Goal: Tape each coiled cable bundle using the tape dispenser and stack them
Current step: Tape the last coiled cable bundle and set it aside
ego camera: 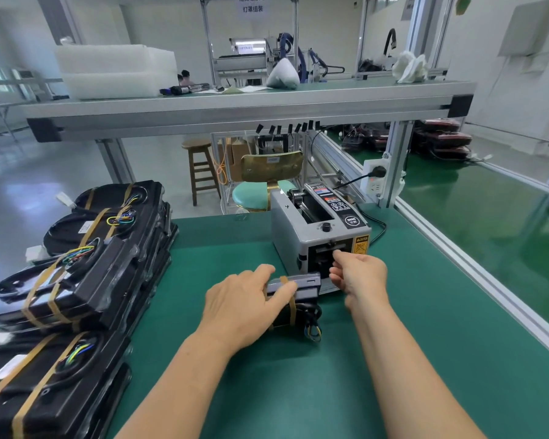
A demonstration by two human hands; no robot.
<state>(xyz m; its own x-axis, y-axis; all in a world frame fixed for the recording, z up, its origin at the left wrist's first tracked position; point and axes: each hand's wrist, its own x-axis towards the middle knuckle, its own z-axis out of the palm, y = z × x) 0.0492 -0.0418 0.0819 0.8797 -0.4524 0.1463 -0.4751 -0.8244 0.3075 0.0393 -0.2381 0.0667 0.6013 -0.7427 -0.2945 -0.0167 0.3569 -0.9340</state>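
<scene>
While your left hand (pixel 244 307) holds the cable bundle (pixel 303 285) down on the green table (pixel 425 327), your thumb lies across the bundle's top face beside a band of brown tape (pixel 293 307), and your fingers (pixel 265 270) reach over its far edge. The bundle's right end sticks out past your thumb toward 3 o'clock, with its loose coloured wires hanging at the near side. Just at 1 o'clock from the bundle stands the tape dispenser (pixel 317 223), its front almost touching the bundle. Your right hand (pixel 360 275) is at the dispenser's outlet, index fingertip (pixel 338 255) against the slot, the other fingers curled close together below it; whether they pinch tape cannot be told. Out at 9 o'clock sit the stacked bundles (pixel 76 280), already taped, well apart from both hands.
</scene>
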